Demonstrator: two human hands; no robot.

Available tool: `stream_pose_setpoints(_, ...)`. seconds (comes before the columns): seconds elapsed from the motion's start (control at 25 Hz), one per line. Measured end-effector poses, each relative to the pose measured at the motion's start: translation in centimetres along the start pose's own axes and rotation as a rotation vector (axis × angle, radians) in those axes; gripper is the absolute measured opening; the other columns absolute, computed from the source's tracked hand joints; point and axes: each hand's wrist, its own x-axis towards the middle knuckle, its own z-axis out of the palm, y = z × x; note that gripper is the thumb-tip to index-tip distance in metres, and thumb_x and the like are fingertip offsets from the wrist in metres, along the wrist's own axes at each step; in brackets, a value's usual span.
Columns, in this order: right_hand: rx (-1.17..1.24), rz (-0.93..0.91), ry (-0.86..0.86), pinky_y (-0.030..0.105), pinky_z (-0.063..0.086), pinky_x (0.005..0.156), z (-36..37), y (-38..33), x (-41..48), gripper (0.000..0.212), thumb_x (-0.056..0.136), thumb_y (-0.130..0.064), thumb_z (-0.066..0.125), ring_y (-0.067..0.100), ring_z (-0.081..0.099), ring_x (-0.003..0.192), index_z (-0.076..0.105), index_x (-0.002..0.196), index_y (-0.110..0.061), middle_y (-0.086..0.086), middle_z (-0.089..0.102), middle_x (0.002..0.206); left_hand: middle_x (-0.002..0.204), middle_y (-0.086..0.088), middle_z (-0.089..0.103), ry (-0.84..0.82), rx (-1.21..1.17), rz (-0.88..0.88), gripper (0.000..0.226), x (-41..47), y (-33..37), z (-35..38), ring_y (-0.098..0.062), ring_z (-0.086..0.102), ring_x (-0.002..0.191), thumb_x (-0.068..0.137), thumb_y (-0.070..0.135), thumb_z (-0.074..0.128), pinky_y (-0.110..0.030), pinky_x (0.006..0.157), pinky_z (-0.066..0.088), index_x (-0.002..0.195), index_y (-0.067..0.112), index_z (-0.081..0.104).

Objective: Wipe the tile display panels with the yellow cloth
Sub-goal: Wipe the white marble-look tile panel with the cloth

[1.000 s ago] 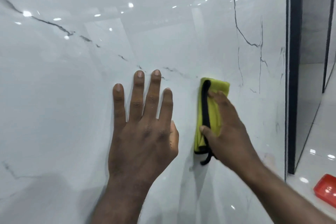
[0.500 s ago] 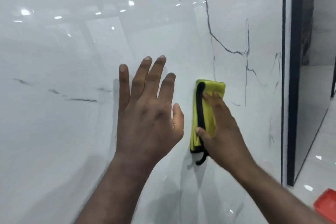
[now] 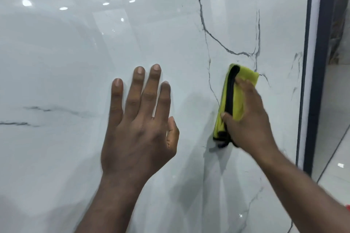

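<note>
the right hand [image 3: 248,117] presses a folded yellow cloth [image 3: 236,98] flat against the tile panel [image 3: 75,53], thumb hooked over the cloth's black edging on its left side and fingers spread across the upper fold, so the grip is closed on the cloth. half a second ago the cloth sat lower under the dark vein [image 3: 206,32] that runs down the panel; now its top corner is nearly up to where that vein bends right. the left hand [image 3: 140,119], which was lifted and tilted off the surface before, is laid against the panel again, left of the cloth and apart from it, fingers straight and pointing up, holding nothing. there are no containers here. both forearms reach in from below. right of the cloth, the panel ends at a dark frame [image 3: 320,62], beyond which glossy floor [image 3: 333,147] shows.
</note>
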Motion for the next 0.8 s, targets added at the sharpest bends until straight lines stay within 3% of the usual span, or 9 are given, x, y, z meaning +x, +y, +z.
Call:
stream_pose_setpoints(0.04, 0.014, 0.045, 0.027, 0.045, 0.034, 0.123, -0.2, -0.6, 1.4, 0.096, 0.091, -0.016, 0.075, 0.018, 0.028, 0.155, 0.019, 0.161, -0.052, -0.018, 0.018, 0.172, 0.177, -0.017, 0.024, -0.007, 0.006, -0.001, 0.064, -0.1, -0.1, 0.0, -0.038, 0.018, 0.166, 0.102, 0.031, 0.052, -0.064, 0.133, 0.014, 0.159, 0.003, 0.048)
stream_pose_setpoints(0.12, -0.002, -0.036, 0.048, 0.039, 0.034, 0.120, -0.2, -2.6, 1.3, 0.097, 0.092, -0.015, 0.073, 0.017, 0.025, 0.156, 0.018, 0.161, -0.053, -0.021, 0.012, 0.173, 0.177, -0.018, 0.023, -0.017, 0.007, 0.001, 0.065, -0.1, -0.1, -0.1, -0.039, 0.017, 0.166, 0.102, 0.032, 0.052, -0.065, 0.132, 0.013, 0.160, 0.003, 0.047)
stream_pose_setpoints(0.2, -0.070, -0.214, -0.024, 0.031, 0.033, 0.113, 0.6, -3.7, -1.9, 0.097, 0.094, -0.016, 0.073, 0.012, 0.018, 0.159, 0.015, 0.162, -0.055, -0.029, 0.002, 0.172, 0.177, -0.018, 0.023, -0.009, 0.009, -0.004, 0.066, -0.2, 0.0, -0.2, -0.039, 0.018, 0.165, 0.101, 0.031, 0.053, -0.065, 0.132, 0.013, 0.159, 0.003, 0.048)
stream_pose_setpoints(0.28, -0.114, -0.264, -0.138, 0.029, 0.035, 0.109, 1.3, -2.9, -5.5, 0.095, 0.096, -0.019, 0.073, 0.007, 0.014, 0.159, 0.014, 0.161, -0.056, -0.035, -0.004, 0.169, 0.177, -0.018, 0.023, -0.004, -0.010, 0.010, 0.066, -0.1, 0.0, -0.2, -0.039, 0.017, 0.166, 0.100, 0.031, 0.055, -0.065, 0.133, 0.013, 0.159, 0.003, 0.048)
stream_pose_setpoints(0.44, 0.091, 0.078, -0.108, 0.042, 0.034, 0.125, 0.1, 1.4, -3.5, 0.094, 0.096, -0.015, 0.074, 0.007, 0.020, 0.158, 0.019, 0.162, -0.053, -0.023, 0.011, 0.173, 0.177, -0.017, 0.025, -0.012, -0.063, -0.005, 0.067, 0.0, -0.2, -0.5, -0.038, 0.017, 0.166, 0.097, 0.030, 0.060, -0.063, 0.133, 0.010, 0.157, 0.003, 0.050)
stream_pose_setpoints(0.52, 0.170, 0.164, -0.110, 0.039, 0.035, 0.124, -1.2, 0.9, -0.6, 0.092, 0.098, -0.015, 0.072, 0.010, 0.024, 0.157, 0.020, 0.161, -0.055, -0.022, 0.012, 0.173, 0.176, -0.014, 0.030, -0.008, -0.133, -0.084, 0.065, 0.6, 0.8, -0.9, -0.038, 0.019, 0.165, 0.092, 0.030, 0.065, -0.060, 0.135, 0.007, 0.151, 0.005, 0.057)
stream_pose_setpoints(0.64, 0.083, -0.121, -0.056, 0.032, 0.028, 0.124, -1.2, -2.1, 1.1, 0.093, 0.097, -0.014, 0.070, 0.008, 0.016, 0.159, 0.018, 0.162, -0.056, -0.024, 0.003, 0.174, 0.174, -0.010, 0.034, -0.006, -0.150, -0.092, 0.062, 2.2, 2.8, -0.9, -0.038, 0.017, 0.165, 0.090, 0.033, 0.068, -0.058, 0.135, 0.002, 0.147, 0.008, 0.062)
stream_pose_setpoints(0.72, -0.030, -0.317, -0.099, 0.034, 0.024, 0.124, -1.1, -1.9, 0.8, 0.093, 0.098, -0.017, 0.069, 0.014, 0.010, 0.162, 0.013, 0.163, -0.054, -0.028, -0.005, 0.172, 0.173, -0.010, 0.037, 0.026, -0.129, -0.047, 0.060, 4.0, 4.3, -0.3, -0.038, 0.020, 0.164, 0.092, 0.034, 0.064, -0.060, 0.134, 0.004, 0.147, 0.009, 0.063)
stream_pose_setpoints(0.8, -0.131, -0.387, -0.179, 0.033, 0.025, 0.119, -1.5, 0.9, 1.0, 0.092, 0.100, -0.021, 0.067, 0.014, 0.006, 0.162, 0.008, 0.162, -0.058, -0.033, -0.010, 0.170, 0.172, -0.010, 0.039, 0.046, -0.126, -0.030, 0.059, 6.2, 5.7, 0.9, -0.038, 0.024, 0.163, 0.093, 0.034, 0.062, -0.061, 0.134, 0.008, 0.146, 0.009, 0.064)
